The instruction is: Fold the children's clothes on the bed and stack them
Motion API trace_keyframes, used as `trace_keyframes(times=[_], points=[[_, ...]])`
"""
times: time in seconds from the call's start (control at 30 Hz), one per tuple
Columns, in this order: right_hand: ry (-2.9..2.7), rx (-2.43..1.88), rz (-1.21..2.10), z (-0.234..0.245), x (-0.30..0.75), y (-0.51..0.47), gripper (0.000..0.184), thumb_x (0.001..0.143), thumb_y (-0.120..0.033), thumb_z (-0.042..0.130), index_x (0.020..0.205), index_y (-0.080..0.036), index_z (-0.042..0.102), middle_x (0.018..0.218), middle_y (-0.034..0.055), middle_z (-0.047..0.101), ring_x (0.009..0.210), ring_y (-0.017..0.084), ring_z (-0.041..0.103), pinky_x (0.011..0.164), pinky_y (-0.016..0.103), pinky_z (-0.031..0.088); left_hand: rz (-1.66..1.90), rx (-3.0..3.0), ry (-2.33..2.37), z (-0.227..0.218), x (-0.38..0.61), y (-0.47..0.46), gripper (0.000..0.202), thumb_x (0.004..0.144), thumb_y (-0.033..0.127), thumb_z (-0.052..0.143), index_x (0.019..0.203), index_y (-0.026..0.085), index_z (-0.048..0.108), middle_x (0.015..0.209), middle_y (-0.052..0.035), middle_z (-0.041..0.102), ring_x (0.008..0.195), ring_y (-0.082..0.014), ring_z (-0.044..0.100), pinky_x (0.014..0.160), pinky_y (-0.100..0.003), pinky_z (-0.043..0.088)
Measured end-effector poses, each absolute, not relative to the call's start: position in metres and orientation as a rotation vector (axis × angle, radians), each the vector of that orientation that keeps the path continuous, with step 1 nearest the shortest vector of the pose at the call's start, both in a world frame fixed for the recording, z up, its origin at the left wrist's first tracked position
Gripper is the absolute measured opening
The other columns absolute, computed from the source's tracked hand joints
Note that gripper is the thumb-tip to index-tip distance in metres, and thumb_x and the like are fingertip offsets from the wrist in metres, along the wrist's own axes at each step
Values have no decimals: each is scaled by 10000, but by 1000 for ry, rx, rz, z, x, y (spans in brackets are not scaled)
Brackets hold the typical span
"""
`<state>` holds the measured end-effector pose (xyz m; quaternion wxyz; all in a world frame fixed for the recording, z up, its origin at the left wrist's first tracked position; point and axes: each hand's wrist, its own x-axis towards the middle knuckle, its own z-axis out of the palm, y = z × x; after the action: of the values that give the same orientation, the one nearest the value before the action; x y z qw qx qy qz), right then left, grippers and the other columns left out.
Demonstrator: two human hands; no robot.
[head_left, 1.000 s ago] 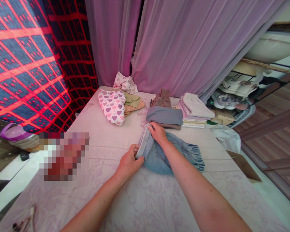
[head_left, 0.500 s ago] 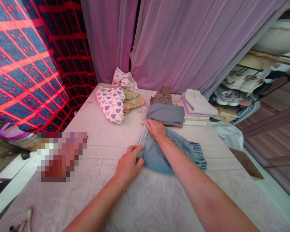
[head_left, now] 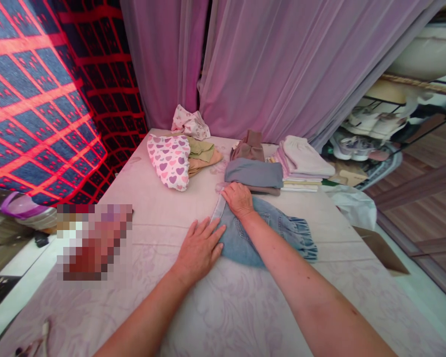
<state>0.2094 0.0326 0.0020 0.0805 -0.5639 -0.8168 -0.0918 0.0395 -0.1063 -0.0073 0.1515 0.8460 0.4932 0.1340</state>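
Pale blue jeans (head_left: pixel 241 248) lie folded on the cloth-covered surface, their light waistband to the left and gathered cuffs to the right. My left hand (head_left: pixel 200 245) is open, its spread fingers resting flat on the near end of the waistband and partly on the cloth. At the far end of the waistband, my right hand (head_left: pixel 239 199) is closed on the jeans with its fingers curled; the fingertips are partly hidden. My right forearm crosses over the back pockets. Just beyond my right hand sits a folded grey garment (head_left: pixel 253 172) on a brownish one.
Behind are a brown folded garment (head_left: pixel 250 145) and a pile of pale folded clothes (head_left: pixel 305 158). A heart-print cloth (head_left: pixel 171 161) lies back left beside olive and tan garments (head_left: pixel 202 153). A blurred-out object (head_left: pixel 96 243) is at left. Shoes (head_left: pixel 353 146) stand on a rack at right.
My left hand has let go of the waistband's near end and spread its fingers flat there. My right hand stays at the far end, fingers more curled. The jeans have barely moved.
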Motion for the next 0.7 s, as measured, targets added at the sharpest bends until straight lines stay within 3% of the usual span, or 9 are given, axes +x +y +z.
trace_keyframes(times=[0.1, 0.2, 0.33, 0.5, 0.7], points=[[-2455, -1754, -189, 15, 207, 26, 365, 963, -372, 374, 991, -195, 692, 1004, 123, 649, 982, 243, 504, 843, 355, 355, 347, 2344, 1500, -4, 39, -104, 471, 950, 359, 367, 1407, 261, 422, 1505, -38, 378, 1377, -284, 331, 1132, -542, 209], [-2417, -1810, -61, 29, 209, 0, 351, 951, -340, 385, 1135, -222, 659, 1173, 104, 644, 1083, 241, 517, 921, 373, 357, 357, 2314, 1522, -2, 41, -104, 461, 960, 348, 341, 1403, 256, 426, 1496, -38, 394, 1381, -275, 329, 1136, -536, 201], [-2448, -1754, 14, 26, 229, -47, 475, 963, -403, 317, 1381, -235, 467, 1450, 62, 453, 1344, 232, 347, 1110, 447, 190, 369, 2327, 1524, -2, 42, -104, 465, 967, 378, 324, 1405, 256, 420, 1499, -43, 390, 1383, -270, 328, 1136, -529, 204], [-2387, -2080, 155, 2, 260, -60, 589, 947, -520, 265, 1461, -243, 339, 1556, 79, 249, 1424, 265, 201, 1126, 542, 101, 391, 2344, 1551, -3, 42, -104, 455, 964, 373, 333, 1389, 253, 446, 1483, -61, 414, 1373, -275, 348, 1134, -540, 208], [-2369, -2041, 239, 2, 262, -48, 614, 932, -560, 261, 1467, -265, 320, 1562, 73, 233, 1432, 252, 178, 1127, 546, 92, 330, 2342, 1615, 9, 44, -103, 434, 965, 364, 323, 1353, 269, 491, 1452, -56, 459, 1345, -277, 390, 1112, -558, 241]])
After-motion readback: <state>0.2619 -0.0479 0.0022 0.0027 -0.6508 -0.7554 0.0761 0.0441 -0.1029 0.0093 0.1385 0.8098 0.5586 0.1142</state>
